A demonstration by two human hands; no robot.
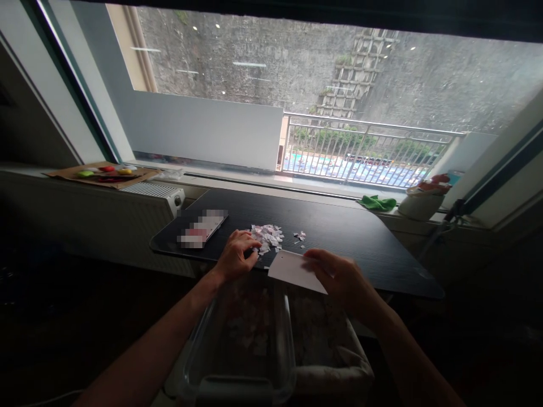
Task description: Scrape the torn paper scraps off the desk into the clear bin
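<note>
A pile of torn white paper scraps lies near the front edge of the dark table. My left hand rests at the pile's left side, fingers loosely curved and thumb apart, with nothing visible held in it. Between the thumb and fingers of my right hand is a white card, tilted over the table's front edge just right of the pile. A smaller cluster of scraps lies farther right. Below my hands stands a clear plastic box with paper bits inside.
A lined bin adjoins the clear box on the right. On the dark table, a phone-like flat object, partly blurred, lies at left. A green cloth and a pale pot sit on the windowsill. A radiator stands left.
</note>
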